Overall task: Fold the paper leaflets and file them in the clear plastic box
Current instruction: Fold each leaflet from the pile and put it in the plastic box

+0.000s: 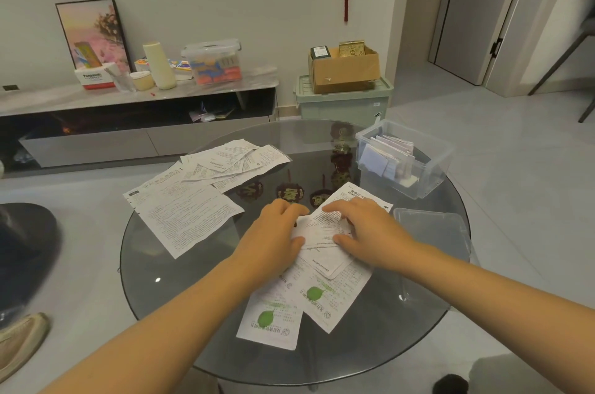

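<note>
A white printed leaflet (325, 232) lies creased in the middle of the round glass table (154, 277). My left hand (273, 232) grips its left edge with curled fingers. My right hand (363, 229) rests on its right part, fingers spread and thumb tucked at the fold. Under it lie two leaflets with green leaf marks (273, 313). A large sheet (183, 213) and a pile of several leaflets (231, 165) lie to the left and behind. The clear plastic box (428, 174) stands at the back right of the table with folded papers (386, 155) upright inside.
The box's clear lid (431, 232) lies flat at the table's right edge. Dark ornaments (289, 194) show through the glass. Behind are a low cabinet (138, 110) with clutter and a green crate (344, 100) under a cardboard box. A black hat (25, 245) lies at the left.
</note>
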Demonstrator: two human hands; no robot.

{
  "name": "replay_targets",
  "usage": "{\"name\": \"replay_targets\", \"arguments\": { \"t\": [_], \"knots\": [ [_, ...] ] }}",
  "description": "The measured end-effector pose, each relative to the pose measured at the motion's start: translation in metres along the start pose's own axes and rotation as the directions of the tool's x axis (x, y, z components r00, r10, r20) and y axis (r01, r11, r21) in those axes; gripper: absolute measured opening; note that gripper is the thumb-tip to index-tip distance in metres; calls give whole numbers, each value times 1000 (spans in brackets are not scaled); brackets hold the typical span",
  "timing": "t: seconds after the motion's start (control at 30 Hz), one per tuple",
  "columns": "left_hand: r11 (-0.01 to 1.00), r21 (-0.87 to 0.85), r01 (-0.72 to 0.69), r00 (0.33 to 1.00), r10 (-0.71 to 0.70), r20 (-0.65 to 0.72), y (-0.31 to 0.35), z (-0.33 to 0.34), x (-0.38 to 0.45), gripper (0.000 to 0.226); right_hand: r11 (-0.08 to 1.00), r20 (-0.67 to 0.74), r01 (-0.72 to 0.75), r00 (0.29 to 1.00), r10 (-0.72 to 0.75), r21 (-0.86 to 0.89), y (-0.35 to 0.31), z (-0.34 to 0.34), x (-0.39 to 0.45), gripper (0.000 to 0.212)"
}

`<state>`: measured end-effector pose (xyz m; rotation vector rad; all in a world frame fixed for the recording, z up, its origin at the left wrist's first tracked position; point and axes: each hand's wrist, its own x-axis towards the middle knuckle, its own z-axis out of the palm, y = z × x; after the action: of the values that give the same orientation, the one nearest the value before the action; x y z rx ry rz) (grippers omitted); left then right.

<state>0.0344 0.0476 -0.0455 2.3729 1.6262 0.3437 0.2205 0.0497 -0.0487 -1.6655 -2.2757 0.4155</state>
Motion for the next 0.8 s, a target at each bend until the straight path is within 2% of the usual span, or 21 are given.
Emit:
{"name": "replay_targets", "arguments": {
  "t": [0.1,0.2,0.33,0.47,0.57,0.67,0.8],
  "knots": [
    [996,90,-18,999,23,-49,-1,-3,3,30,992,51,46,998,-41,-116,0,1,3,43],
    [988,148,-48,998,53,-33,3,-4,2,19,990,87,52,995,-41,-128,-3,2,5,44],
    [998,56,-6,1000,5,26,6,-2,0,28,999,97,1,995,3,-44,-8,1,6,36],
    [999,43,6,999,-8,50,6,-3,0,35,995,169,-40,985,24,93,-12,-2,9,11],
    [1000,-4,18,999,-18,46,6,-4,-1,34,975,247,-97,968,46,201,-12,-6,8,21],
    [998,-54,23,1000,-23,12,9,-5,-2,35,930,206,-131,977,62,343,-14,-12,7,18],
    [972,-235,31,997,-47,-63,16,-9,-2,26,879,37,-74,997,64,472,-17,-21,7,15]
  ]
}}
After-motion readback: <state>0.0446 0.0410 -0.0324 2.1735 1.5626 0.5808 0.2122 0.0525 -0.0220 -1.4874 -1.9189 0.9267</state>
